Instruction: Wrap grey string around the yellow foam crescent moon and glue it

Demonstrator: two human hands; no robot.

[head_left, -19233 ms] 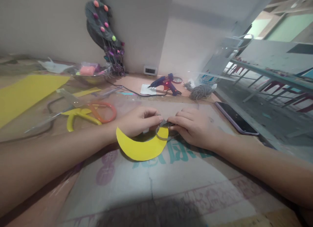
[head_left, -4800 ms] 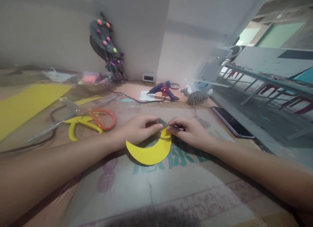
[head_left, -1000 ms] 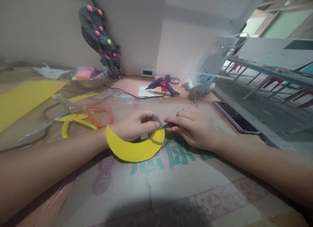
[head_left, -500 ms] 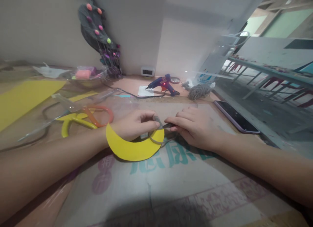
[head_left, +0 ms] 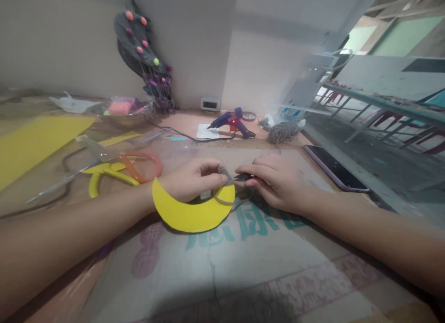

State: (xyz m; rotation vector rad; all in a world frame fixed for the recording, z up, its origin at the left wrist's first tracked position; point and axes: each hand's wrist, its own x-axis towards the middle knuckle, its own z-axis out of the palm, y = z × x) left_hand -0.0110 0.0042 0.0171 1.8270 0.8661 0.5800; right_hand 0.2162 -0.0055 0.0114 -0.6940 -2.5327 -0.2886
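My left hand (head_left: pixel 201 177) pinches the upper right tip of a yellow paper crescent (head_left: pixel 194 216), where grey yarn (head_left: pixel 225 172) is wound around it. A loose loop of the yarn hangs over the crescent's right end. My right hand (head_left: pixel 269 181) is closed around a small dark, pointed tool (head_left: pixel 242 177), its tip facing left, a short gap away from the wound yarn. Most of this tool is hidden in the fingers, so its kind is unclear. Yarn runs from the crescent toward the space below my right hand.
Beyond the hands lie a blue glue gun (head_left: pixel 231 121) on a white pad and a grey yarn ball (head_left: pixel 283 130). A phone (head_left: pixel 335 167) rests at right. Scissors (head_left: pixel 142 165) and yellow paper (head_left: pixel 45 137) are at left. A decorated grey crescent (head_left: pixel 132 40) leans on the wall.
The dark tool in my right hand has drawn back a little to the right, away from the yarn-wrapped tip. My left hand stays on the crescent.
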